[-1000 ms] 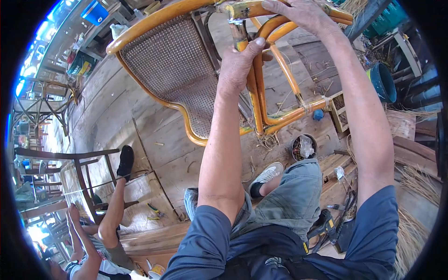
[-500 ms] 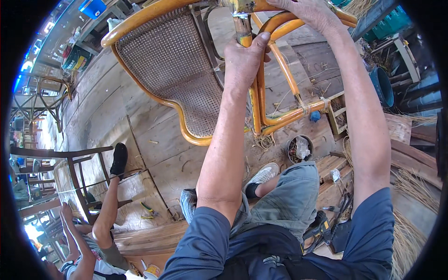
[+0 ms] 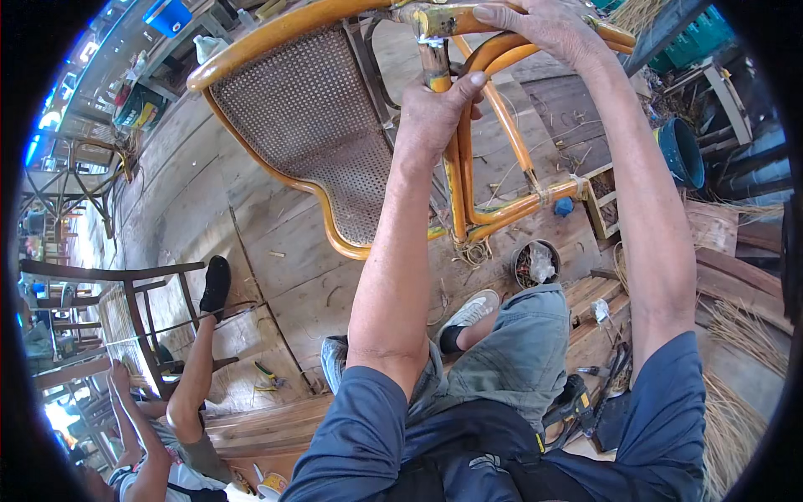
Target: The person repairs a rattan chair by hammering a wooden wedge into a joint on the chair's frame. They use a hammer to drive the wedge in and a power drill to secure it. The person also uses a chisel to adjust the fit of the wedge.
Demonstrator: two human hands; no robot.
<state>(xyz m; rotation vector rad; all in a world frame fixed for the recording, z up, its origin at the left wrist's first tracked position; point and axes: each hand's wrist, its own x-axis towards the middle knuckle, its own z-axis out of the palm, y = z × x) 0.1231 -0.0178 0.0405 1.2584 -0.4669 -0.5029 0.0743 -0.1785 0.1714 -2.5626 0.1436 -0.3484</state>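
Note:
A yellow-brown rattan chair [image 3: 322, 197] with a woven cane panel [image 3: 288, 96] lies tipped in front of me. My left hand [image 3: 432, 117] is wrapped round one of its upright poles, thumb pointing up and right. Over the thick rail [image 3: 456, 18] at the top, my right hand [image 3: 548, 32] is closed, its fingertips hidden on the far side. Some white stuff [image 3: 432, 40] shows at the joint where the pole meets that rail. Bent rattan braces [image 3: 493, 52] curve beside my left hand. Loose binding strands [image 3: 473, 253] hang at a lower corner of the frame.
A pot of small parts [image 3: 535, 264] stands near my shoe. Pliers [image 3: 268, 376] lie on the boards, and a power drill [image 3: 575, 406] rests by my leg. Rattan strips [image 3: 736, 427] spread at right. At left, another person's leg [image 3: 194, 368] extends beside a dark chair [image 3: 125, 272].
The chair's top rail and joint appear slightly lower in view, and more of my right thumb shows. Both hands keep their grip.

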